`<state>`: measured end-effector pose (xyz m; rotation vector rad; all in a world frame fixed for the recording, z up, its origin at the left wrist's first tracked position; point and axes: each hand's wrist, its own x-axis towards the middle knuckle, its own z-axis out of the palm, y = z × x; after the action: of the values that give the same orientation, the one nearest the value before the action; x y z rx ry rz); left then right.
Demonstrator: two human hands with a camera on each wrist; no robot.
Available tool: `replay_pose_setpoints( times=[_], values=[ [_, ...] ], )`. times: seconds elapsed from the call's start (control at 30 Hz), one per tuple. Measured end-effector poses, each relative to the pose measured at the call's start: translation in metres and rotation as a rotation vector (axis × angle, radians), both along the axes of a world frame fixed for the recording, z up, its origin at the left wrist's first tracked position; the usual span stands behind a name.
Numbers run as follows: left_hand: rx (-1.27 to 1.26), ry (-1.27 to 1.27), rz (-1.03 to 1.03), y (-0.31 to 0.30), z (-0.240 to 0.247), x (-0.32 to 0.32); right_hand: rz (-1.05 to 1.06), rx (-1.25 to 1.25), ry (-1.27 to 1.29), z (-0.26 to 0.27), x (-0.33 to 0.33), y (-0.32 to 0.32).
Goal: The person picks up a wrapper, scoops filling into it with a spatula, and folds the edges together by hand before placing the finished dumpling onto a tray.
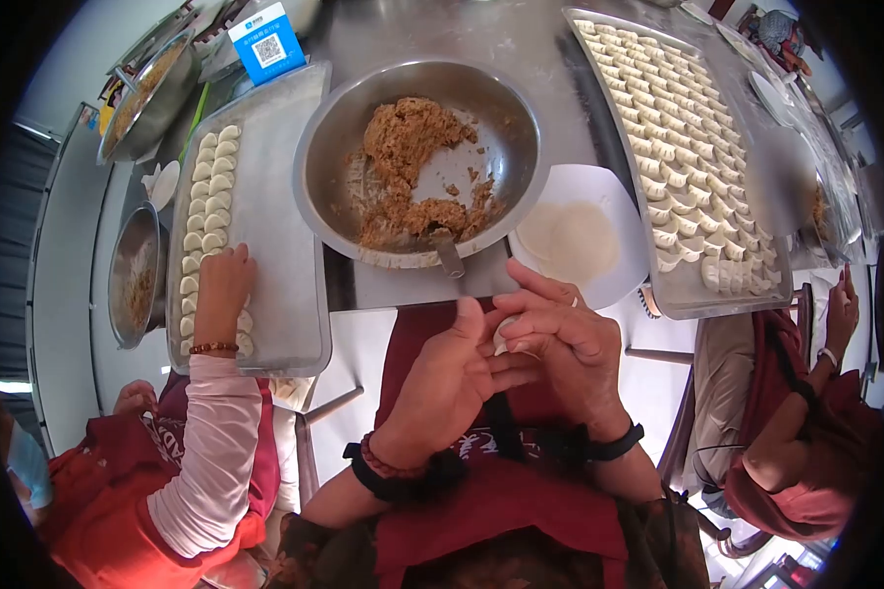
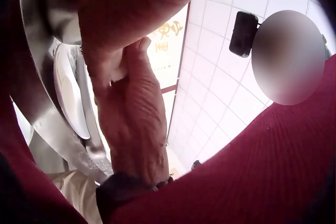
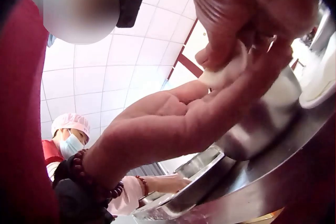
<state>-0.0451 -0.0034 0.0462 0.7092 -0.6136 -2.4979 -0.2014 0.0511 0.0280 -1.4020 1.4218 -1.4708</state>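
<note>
Both hands meet above the lap, just below the table edge. A small white dumpling (image 1: 502, 336) sits between them, mostly hidden by fingers. The left hand (image 1: 449, 378) lies beneath it, its fingers around the dough. From the other side the right hand (image 1: 570, 353) pinches the dough with thumb and fingers. In the right wrist view the pale dough (image 3: 227, 73) shows between the right hand's fingers (image 3: 247, 14) and the left hand (image 3: 163, 124). The left wrist view shows the hands close up, with no dough visible.
A steel bowl (image 1: 417, 257) of brown filling stands ahead. Beside it a white plate (image 1: 614, 285) holds round wrappers (image 1: 570, 240). Trays of dumplings lie left (image 1: 290, 324) and right (image 1: 766, 293). Another person's hand (image 1: 228, 285) reaches into the left tray; someone else sits at right.
</note>
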Motion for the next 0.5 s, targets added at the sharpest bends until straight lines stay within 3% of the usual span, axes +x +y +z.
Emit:
replay_pose_setpoints(
  times=[0.1,0.3,0.5],
  values=[
    [0.025,-0.011,-0.048,-0.002,-0.005,0.007,0.036,0.015,0.03,-0.006,-0.002,0.001],
    [0.026,0.027,0.045,0.001,-0.014,0.009,0.007,0.016,-0.1,-0.004,0.0,0.002],
    [0.022,0.075,0.078,0.004,-0.008,0.006,0.023,-0.074,-0.064,-0.008,0.004,0.0]
  ],
)
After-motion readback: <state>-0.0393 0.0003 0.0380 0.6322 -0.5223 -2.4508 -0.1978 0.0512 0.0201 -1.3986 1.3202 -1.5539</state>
